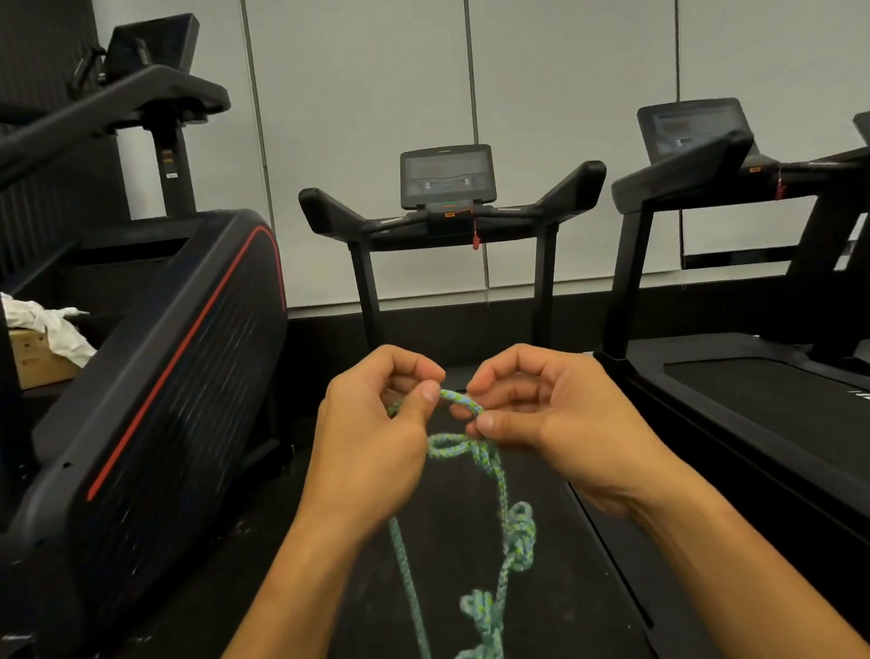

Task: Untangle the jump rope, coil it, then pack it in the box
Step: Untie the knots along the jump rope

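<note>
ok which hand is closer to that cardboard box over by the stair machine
Left. The left hand is on the box's side of the view, pinching the jump rope; the right hand pinches it farther from the cardboard box, which sits far left beside the black machine.

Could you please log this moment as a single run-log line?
stage: untangling | left hand: pinches jump rope | right hand: pinches same loop | knots: several hang below | box: cannot tell

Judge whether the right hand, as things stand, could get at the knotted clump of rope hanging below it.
Probably yes. The clump hangs in open air just below the right hand with nothing between them, but its fingers are pinching the jump rope with the left hand, so they must let go first.
</note>
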Tool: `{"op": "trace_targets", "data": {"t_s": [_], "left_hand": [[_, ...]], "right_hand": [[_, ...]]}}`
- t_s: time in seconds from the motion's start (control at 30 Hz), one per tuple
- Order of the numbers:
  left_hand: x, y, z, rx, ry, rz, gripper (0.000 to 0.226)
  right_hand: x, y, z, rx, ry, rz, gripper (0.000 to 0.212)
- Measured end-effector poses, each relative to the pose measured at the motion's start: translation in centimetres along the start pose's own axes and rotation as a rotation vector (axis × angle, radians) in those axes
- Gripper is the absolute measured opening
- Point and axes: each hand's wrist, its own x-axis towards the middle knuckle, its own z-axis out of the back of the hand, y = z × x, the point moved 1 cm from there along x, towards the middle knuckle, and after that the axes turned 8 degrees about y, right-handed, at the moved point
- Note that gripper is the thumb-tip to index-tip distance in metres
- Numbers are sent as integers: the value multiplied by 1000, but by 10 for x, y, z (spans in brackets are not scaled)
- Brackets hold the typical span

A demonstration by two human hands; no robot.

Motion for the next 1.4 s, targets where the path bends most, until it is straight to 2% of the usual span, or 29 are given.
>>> {"op": "trace_targets", "data": {"t_s": [0.13,0.3,0.4,0.6,0.77,0.93,1.1,1.23,1.4], "left_hand": [[-6,-7,-1,80,110,14,9],[-6,-6,-2,124,261,74,18],[-7,-5,-3,118,285,43,17],[-4,-1,-4,-19,164,1,20],[-2,0,-3,-75,108,20,24],[-2,-1,-3,-28,71,11,31],[-6,-3,-5,4,131,-13,19],[-3,1,-3,32,92,-3,22],[-1,5,-3,60,39,-33,20]], "right_hand": [[2,2,-2,-264,-126,90,23],[-1,1,-6,-519,-154,185,19],[-1,1,-8,-616,-143,221,19],[-1,1,-5,-629,-92,188,26],[0,-2,-7,-607,-98,187,18],[3,-6,-7,-580,-77,138,12],[2,-5,-5,-591,-96,184,8],[2,-7,-2,-599,-119,195,12],[3,-5,3,-473,-112,169,14]]}}
